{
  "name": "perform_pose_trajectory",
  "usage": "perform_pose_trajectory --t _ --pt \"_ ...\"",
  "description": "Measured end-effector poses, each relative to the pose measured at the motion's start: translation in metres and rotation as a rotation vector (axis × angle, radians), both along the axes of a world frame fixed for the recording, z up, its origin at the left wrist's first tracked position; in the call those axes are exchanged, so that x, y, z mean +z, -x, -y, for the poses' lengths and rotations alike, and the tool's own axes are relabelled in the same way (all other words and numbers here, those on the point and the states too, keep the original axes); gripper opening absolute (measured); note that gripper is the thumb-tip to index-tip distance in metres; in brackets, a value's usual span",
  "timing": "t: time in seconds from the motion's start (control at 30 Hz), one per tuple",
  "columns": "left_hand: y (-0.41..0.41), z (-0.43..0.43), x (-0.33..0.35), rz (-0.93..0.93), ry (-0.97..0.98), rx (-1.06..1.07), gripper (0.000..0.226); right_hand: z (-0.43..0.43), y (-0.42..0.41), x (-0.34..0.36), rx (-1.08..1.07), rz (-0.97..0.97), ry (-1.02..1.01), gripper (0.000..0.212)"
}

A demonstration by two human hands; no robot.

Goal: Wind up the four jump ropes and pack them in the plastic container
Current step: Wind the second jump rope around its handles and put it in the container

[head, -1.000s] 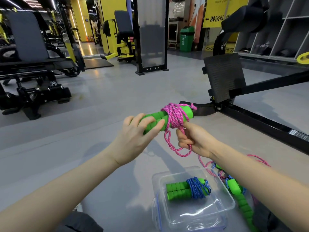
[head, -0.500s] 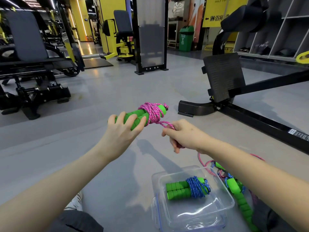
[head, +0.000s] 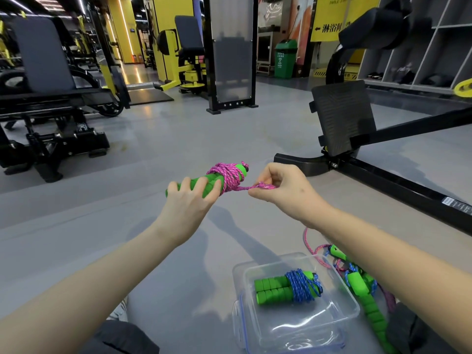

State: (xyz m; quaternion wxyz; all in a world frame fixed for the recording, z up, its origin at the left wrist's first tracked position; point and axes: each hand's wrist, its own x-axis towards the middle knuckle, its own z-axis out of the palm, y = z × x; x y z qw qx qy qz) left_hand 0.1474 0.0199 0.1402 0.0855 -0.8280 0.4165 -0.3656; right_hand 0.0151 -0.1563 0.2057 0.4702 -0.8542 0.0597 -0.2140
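My left hand (head: 190,200) wraps ribbed green foam handles (head: 204,183) | my right hand (head: 286,192) pinches braided pink cord (head: 228,175) — taut | blue-wound rope (head: 288,287) inside clear plastic container (head: 350,306), floor — loose ropes (head: 362,287) beside its right edge.

L hand (head: 190,200) holds pink rope bundle (head: 228,176); R hand (head: 283,191) pinches cord end.

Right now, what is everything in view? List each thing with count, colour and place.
pink rope bundle: one, pink cord wound on green handles, held above the floor.
blue rope bundle: one, blue cord on green handles, inside the container.
plastic container: one, clear, floor, lower right.
loose ropes: count unclear, pink and blue cords, green handles, right of the container.
gym machines: several, black and yellow, around the floor.
bin: one, green, far back.
left hand: grips the pink bundle's handles.
right hand: pinches the pink cord's end.
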Motion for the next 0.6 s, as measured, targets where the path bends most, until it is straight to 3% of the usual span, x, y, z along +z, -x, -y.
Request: perform_pose_trajectory --t 0.07,0.13,0.2,0.3,0.33,0.47,0.6 --pt "-0.001 -0.001 0.001 -0.002 0.002 -0.002 0.097 0.0 -0.001 -0.001 0.062 -0.039 -0.258 0.022" --pt "-0.002 -0.001 0.001 -0.006 0.006 0.014 0.096 0.002 -0.001 0.0 0.083 -0.013 -0.387 0.019" --pt "-0.003 -0.001 0.001 -0.019 0.007 0.033 0.095 0.004 -0.001 0.001 0.076 0.091 -0.237 0.013" --pt "-0.005 -0.005 0.002 -0.027 -0.032 0.002 0.098 0.008 -0.001 0.005 0.138 0.242 0.372 0.024" --pt "-0.005 -0.007 0.002 -0.018 -0.06 -0.038 0.098 0.011 0.0 0.007 0.176 0.251 0.479 0.028" --pt "0.011 -0.005 -0.001 0.068 -0.165 -0.339 0.074 0.025 -0.002 0.016 0.166 0.239 0.383 0.025" --pt "0.043 0.008 -0.004 0.134 -0.166 -0.62 0.046 0.045 -0.005 0.009 0.174 0.094 0.239 0.014"
